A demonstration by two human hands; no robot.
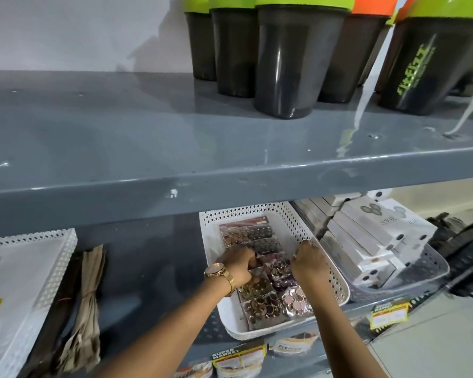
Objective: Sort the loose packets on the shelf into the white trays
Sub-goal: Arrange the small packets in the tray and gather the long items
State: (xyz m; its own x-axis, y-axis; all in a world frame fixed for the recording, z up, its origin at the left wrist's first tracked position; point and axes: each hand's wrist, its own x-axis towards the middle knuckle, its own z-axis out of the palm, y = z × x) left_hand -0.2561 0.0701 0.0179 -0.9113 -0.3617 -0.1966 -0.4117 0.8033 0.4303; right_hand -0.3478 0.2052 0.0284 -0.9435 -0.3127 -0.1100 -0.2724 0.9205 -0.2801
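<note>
The middle white tray (273, 268) on the lower shelf (153, 268) already holds several clear packets (260, 293) laid in rows. Inside it, the left hand (236, 264) is curled around one packet's edge, and the right hand (307, 261) pinches packets near the tray's right wall. Left of this tray, tied paper bundles (85, 296) lie loose, so sorting looks unfinished.

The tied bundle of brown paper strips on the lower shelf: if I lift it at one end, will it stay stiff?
The bundle probably droops: thin strips, tied only mid-length. Its ends already fan out, so they may splay. It looks light.
</note>
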